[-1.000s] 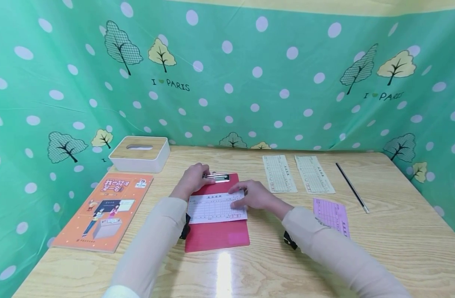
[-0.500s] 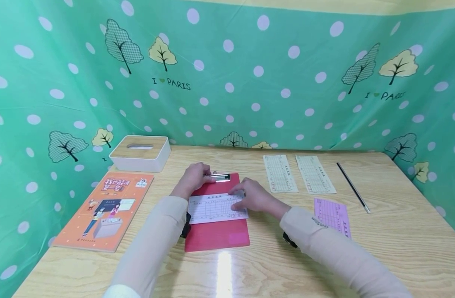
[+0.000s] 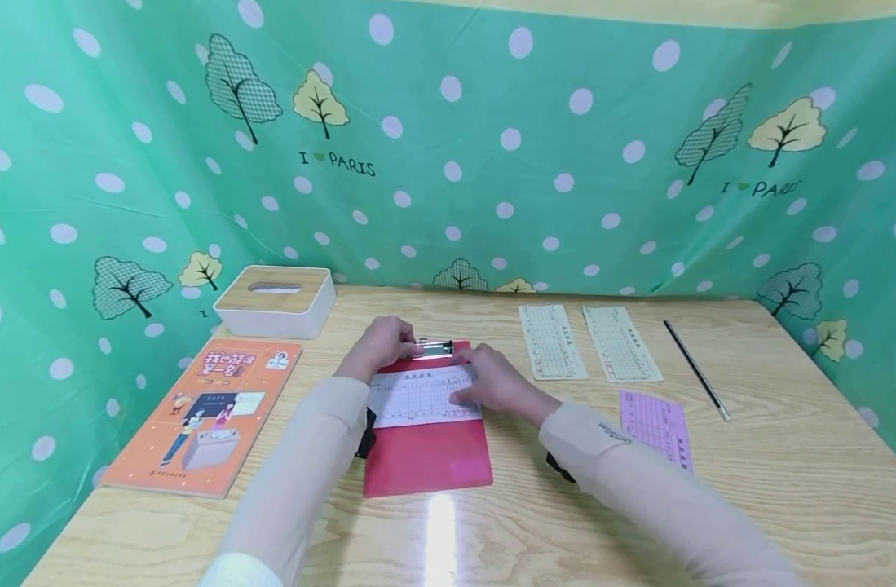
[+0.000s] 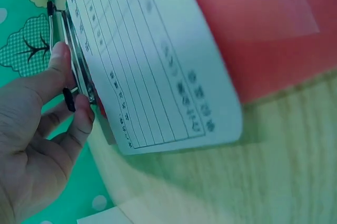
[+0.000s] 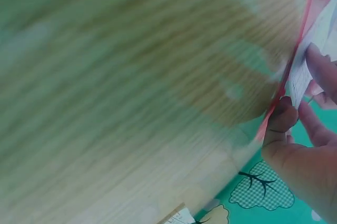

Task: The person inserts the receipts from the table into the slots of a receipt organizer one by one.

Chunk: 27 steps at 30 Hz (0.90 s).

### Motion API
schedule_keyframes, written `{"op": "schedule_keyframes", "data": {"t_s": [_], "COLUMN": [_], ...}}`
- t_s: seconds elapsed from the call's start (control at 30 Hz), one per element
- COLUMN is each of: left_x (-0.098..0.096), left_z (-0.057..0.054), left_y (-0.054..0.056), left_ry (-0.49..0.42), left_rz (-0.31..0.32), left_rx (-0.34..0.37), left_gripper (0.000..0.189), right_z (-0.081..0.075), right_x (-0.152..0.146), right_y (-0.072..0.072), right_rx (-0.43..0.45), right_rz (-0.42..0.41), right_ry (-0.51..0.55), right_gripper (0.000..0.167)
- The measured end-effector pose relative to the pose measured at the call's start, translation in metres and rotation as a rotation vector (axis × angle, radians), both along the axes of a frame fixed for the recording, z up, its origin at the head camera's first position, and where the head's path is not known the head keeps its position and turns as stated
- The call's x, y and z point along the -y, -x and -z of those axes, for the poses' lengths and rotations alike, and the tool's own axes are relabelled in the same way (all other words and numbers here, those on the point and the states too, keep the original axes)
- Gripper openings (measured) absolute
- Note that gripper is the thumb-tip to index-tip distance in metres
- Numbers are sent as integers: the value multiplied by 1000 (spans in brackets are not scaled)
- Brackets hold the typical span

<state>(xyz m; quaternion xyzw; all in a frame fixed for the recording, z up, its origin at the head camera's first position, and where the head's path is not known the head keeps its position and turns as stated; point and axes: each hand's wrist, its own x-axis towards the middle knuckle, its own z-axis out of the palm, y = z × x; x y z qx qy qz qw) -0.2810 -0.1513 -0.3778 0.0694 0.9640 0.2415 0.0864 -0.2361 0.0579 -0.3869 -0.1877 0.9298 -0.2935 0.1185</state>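
Note:
A red clipboard (image 3: pixel 425 461) lies on the wooden table, its metal clip (image 3: pixel 437 350) at the far end. At that clip, my left hand (image 3: pixel 381 346) pinches the wire lever; the left wrist view shows thumb and fingers around the lever's black-tipped ends (image 4: pixel 68 99). My right hand (image 3: pixel 495 381) holds a white printed form (image 3: pixel 418 399) by its right side, thumb and fingers on the paper. In the left wrist view the form (image 4: pixel 152 71) slants above the board, its upper edge close to the clip. The right hand hides the form's upper right corner in the head view.
Left of the clipboard lie an orange book (image 3: pixel 205 420) and a tissue box (image 3: pixel 275 302) with a wooden lid. To the right are two pale yellow forms (image 3: pixel 553 342) (image 3: pixel 622 344), a purple form (image 3: pixel 656 428) partly behind the right sleeve, and a dark pencil-like stick (image 3: pixel 695 368).
My right hand has slid the white form up the clipboard, nearer the clip, and slightly left. My left hand stays at the clip.

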Motion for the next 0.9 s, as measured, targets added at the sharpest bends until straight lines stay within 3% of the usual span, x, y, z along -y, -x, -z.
{"op": "schedule_keyframes", "data": {"t_s": [0.17, 0.4, 0.9], "left_x": [1, 2, 1], "left_z": [-3, -5, -7], "left_y": [2, 3, 2], "left_ry": [19, -22, -53], "left_rz": [19, 29, 16], "left_rx": [8, 31, 43], "left_gripper": [18, 18, 23], "right_z": [2, -1, -2], "right_x": [5, 8, 5], "right_y": [8, 17, 31], "right_rx": [16, 17, 45], "right_rz": [54, 96, 132], "right_ry": [45, 32, 24], "right_gripper": [64, 66, 79]}}
